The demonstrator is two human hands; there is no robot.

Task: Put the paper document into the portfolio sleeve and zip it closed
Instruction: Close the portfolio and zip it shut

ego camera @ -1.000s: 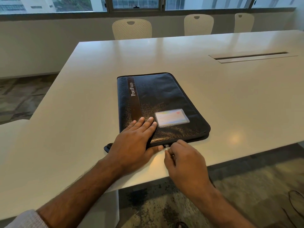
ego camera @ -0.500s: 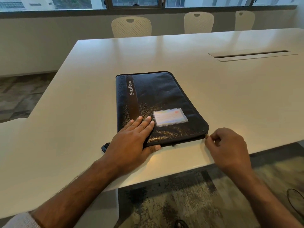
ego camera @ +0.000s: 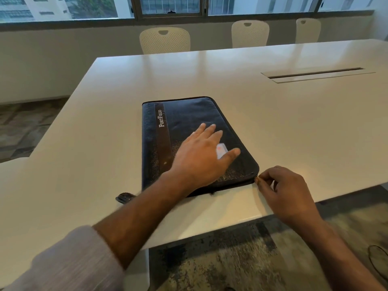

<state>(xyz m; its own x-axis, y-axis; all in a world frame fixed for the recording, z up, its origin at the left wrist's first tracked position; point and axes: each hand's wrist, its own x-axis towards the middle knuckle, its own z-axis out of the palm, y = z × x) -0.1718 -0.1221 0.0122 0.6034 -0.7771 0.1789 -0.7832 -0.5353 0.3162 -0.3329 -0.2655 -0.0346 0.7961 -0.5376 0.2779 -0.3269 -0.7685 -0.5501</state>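
Observation:
A dark portfolio sleeve (ego camera: pixel 189 114) with a brown stripe and the word "Portfolio" lies flat on the white table (ego camera: pixel 294 127), near its front edge. My left hand (ego camera: pixel 201 156) rests flat on the cover with fingers spread, hiding most of the clear card window. My right hand (ego camera: pixel 283 192) pinches the zipper pull (ego camera: pixel 256 179) at the sleeve's near right corner. A small dark tab (ego camera: pixel 124 197) sticks out at the near left corner. No paper document is visible.
A cable slot (ego camera: pixel 315 73) is set into the table at the far right. Three pale chairs (ego camera: pixel 164 39) stand behind the table under the windows. Patterned carpet (ego camera: pixel 231 259) lies below the front edge, with a thin cable (ego camera: pixel 378 261) at the right.
My right hand dragged the zipper pull from the middle of the near edge to the near right corner. My left hand slid up and right across the cover.

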